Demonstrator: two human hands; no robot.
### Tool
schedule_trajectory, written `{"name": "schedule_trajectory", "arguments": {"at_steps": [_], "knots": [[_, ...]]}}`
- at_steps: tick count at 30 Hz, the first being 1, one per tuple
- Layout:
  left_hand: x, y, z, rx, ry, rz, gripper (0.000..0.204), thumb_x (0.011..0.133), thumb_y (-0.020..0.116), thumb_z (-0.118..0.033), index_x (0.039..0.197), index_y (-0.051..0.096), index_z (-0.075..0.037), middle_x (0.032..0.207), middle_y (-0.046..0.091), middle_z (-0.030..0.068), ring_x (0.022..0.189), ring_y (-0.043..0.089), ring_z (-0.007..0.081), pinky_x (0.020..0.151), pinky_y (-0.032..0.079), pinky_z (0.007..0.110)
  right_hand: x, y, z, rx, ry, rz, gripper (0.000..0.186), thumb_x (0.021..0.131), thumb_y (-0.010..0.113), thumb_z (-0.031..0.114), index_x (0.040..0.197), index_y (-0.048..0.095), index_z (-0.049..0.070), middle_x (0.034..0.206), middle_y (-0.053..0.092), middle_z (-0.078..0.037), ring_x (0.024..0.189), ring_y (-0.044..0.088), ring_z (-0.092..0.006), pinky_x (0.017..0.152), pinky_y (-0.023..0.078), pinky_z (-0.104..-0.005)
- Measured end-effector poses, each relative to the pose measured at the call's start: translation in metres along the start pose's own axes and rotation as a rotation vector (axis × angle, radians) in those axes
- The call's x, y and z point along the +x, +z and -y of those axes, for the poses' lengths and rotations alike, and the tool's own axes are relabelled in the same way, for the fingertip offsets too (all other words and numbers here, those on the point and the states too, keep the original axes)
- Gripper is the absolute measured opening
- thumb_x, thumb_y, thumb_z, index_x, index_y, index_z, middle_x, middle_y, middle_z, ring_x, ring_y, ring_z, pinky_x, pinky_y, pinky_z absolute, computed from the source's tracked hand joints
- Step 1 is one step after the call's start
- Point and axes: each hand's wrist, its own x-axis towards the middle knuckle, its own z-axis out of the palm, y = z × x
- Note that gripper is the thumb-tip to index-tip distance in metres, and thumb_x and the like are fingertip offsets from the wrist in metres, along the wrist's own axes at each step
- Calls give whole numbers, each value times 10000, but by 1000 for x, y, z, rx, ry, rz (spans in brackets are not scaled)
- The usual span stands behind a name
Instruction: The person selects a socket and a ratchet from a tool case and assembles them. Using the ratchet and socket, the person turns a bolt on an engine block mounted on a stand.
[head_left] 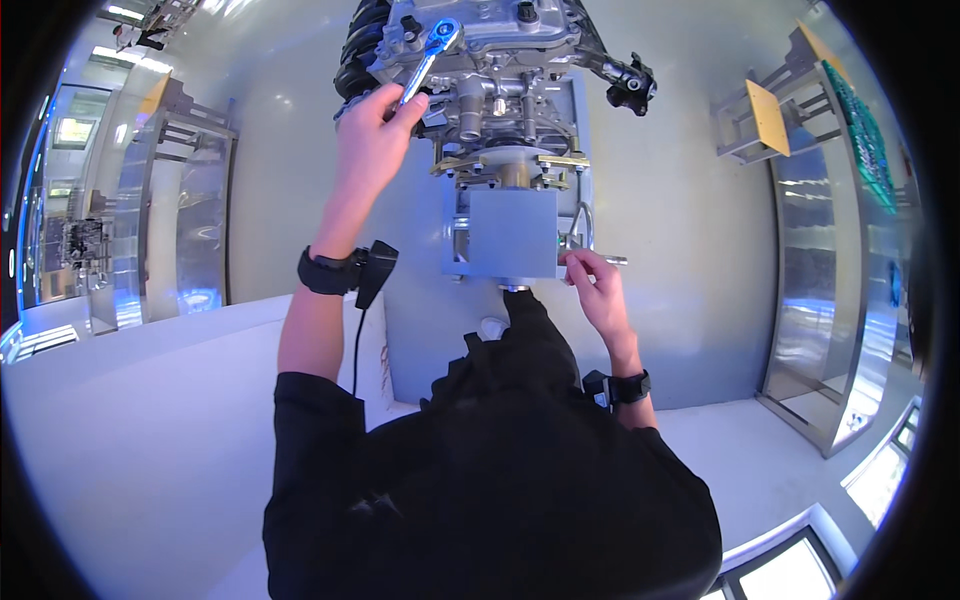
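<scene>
My left hand [385, 130] is closed on a silver ratchet wrench [435, 55], its head over the top of an engine [490, 110] at the upper middle. The engine sits on a metal stand with a grey box [512, 230] at its near end. My right hand [590, 280] is at the right side of this box, fingers curled beside a short metal bar [615, 260]; what they hold is partly hidden. Black devices are strapped on both wrists, with a cable hanging from the left one.
Steel workbenches stand at left [180, 200] and right [820, 320]; the right one carries a yellow board [765, 115]. A green mesh-like item [860, 140] lies at the far right. Another engine [85, 250] shows at the far left. My legs are below the box.
</scene>
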Motion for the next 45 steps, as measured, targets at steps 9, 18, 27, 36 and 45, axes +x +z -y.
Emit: {"name": "schedule_trajectory", "arguments": {"at_steps": [9, 18, 27, 36, 45], "knots": [[32, -7, -21, 183, -159, 195, 273, 903, 652, -301, 858, 613, -35, 596, 411, -28, 560, 378, 81, 535, 306, 265, 62, -1, 0, 54, -35, 6, 168, 956, 558, 106, 999, 643, -31, 816, 656, -72, 710, 611, -123, 658, 487, -265], [64, -29, -8, 273, 4, 368, 219, 945, 619, -304, 885, 602, -94, 551, 366, -76, 468, 332, 21, 434, 243, 227, 98, -11, 13, -17, -60, 22, 163, 956, 556, 103, 1001, 642, -28, 843, 664, -87, 707, 611, -135, 658, 484, -270], [21, -29, -15, -4, -114, 283, 283, 967, 572, -289, 833, 506, -48, 546, 424, -8, 476, 366, 92, 460, 297, 257, 97, 7, 27, 58, -66, -53, 161, 961, 559, 109, 1005, 642, -22, 842, 658, -60, 731, 598, -111, 675, 481, -261], [-84, -36, 30, -675, -290, 163, 218, 1019, 453, -197, 877, 496, -37, 529, 451, 13, 385, 381, 77, 360, 286, 220, 92, -1, 29, 192, -75, 205, 213, 973, 565, 136, 1125, 592, -9, 899, 622, -36, 817, 588, -109, 770, 486, -270], [-181, 38, 29, -497, -358, 565, 228, 980, 543, -171, 787, 524, -50, 526, 468, -26, 431, 445, 45, 403, 322, 226, 9, -6, 56, 384, -161, 264, 360, 909, 659, 99, 1240, 529, 38, 997, 627, -29, 854, 579, -112, 803, 480, -283]]}}
